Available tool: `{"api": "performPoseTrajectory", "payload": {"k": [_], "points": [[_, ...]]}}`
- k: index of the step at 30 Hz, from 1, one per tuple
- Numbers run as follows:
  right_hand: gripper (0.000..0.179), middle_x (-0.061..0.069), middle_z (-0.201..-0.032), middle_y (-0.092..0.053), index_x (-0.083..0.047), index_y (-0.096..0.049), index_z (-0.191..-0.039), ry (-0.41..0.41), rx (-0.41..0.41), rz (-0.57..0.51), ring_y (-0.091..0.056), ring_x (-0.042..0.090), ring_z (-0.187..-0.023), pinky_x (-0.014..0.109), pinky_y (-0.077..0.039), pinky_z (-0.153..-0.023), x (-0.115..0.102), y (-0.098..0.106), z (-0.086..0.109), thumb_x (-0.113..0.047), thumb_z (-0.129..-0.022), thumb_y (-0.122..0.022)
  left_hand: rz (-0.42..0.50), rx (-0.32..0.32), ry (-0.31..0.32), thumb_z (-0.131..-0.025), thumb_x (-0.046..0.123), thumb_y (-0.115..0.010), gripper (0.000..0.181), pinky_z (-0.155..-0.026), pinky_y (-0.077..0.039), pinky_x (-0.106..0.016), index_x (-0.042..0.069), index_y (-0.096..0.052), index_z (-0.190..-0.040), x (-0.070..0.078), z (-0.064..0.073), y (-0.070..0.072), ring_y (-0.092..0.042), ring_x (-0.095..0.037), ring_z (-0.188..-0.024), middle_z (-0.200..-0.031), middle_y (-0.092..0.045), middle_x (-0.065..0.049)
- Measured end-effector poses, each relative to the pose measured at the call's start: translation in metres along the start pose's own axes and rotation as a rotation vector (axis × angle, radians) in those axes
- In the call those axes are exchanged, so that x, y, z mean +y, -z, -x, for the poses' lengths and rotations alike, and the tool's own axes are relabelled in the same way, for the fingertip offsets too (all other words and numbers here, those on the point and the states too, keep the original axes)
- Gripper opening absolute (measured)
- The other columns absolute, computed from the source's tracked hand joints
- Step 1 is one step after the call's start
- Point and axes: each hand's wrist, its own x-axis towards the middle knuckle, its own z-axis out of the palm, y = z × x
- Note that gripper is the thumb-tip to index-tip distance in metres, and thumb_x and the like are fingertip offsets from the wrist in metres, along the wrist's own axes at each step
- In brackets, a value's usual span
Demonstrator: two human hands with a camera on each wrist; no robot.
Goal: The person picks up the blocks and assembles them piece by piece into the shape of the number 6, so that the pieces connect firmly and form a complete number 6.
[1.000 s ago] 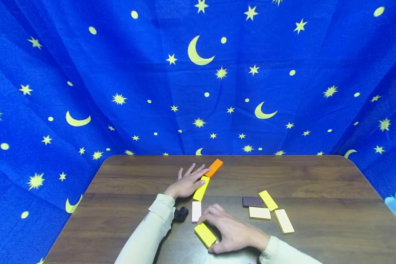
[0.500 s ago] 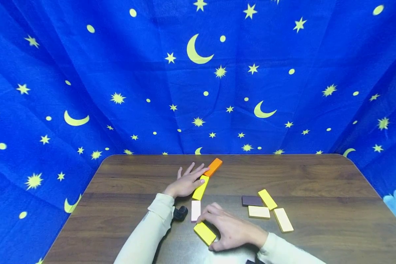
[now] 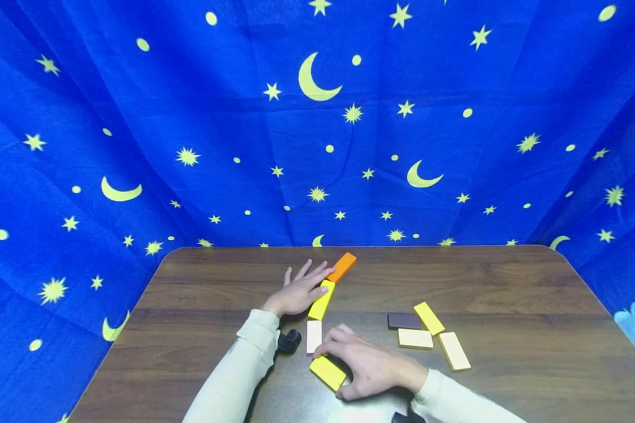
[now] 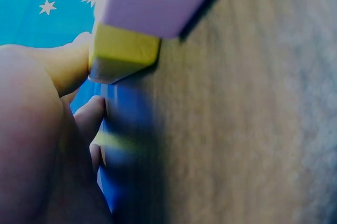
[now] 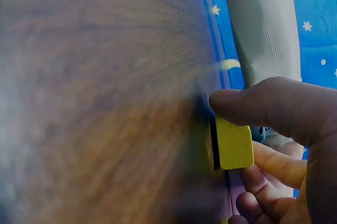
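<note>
My left hand (image 3: 294,295) has its fingers spread and fairly straight. Its fingertips touch an orange block (image 3: 344,265), and its thumb rests on a yellow block (image 3: 320,305) lying end to end with the orange one. Nearer to me, a pale pink block (image 3: 314,336) carries on the bent line; the left wrist view shows this pink block (image 4: 158,3) close up. With thumb and fingers at opposite ends, my right hand (image 3: 370,364) pinches another yellow block (image 3: 327,373), tilted to the line, near the pink block's lower end. The right wrist view shows the pinched yellow block (image 5: 235,148) end-on.
On the right side of the wooden table (image 3: 529,305) lie a dark purple block (image 3: 404,321), a yellow block (image 3: 429,318) and two cream blocks, one (image 3: 415,339) beside the purple and one (image 3: 454,351) farther right. Behind hangs a blue star-patterned cloth (image 3: 275,129).
</note>
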Motion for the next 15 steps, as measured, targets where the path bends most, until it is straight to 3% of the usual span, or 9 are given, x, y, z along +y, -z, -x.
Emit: {"api": "performPoseTrajectory", "payload": {"k": [15], "points": [[0.07, -0.009, -0.121, -0.053, -0.021, -0.056, -0.138, -0.013, -0.037, -0.031, -0.044, 0.007, -0.113, 0.022, -0.044, -0.093, -0.0001, 0.0035, 0.0013, -0.019, -0.072, -0.08, 0.003, -0.011, 0.017, -0.109, 0.036, -0.04, 0.052, -0.114, 0.011, -0.067, 0.028, -0.031, -0.159, 0.0022, 0.0007, 0.0003, 0.001, -0.034, -0.154, -0.167, -0.018, -0.001]]}}
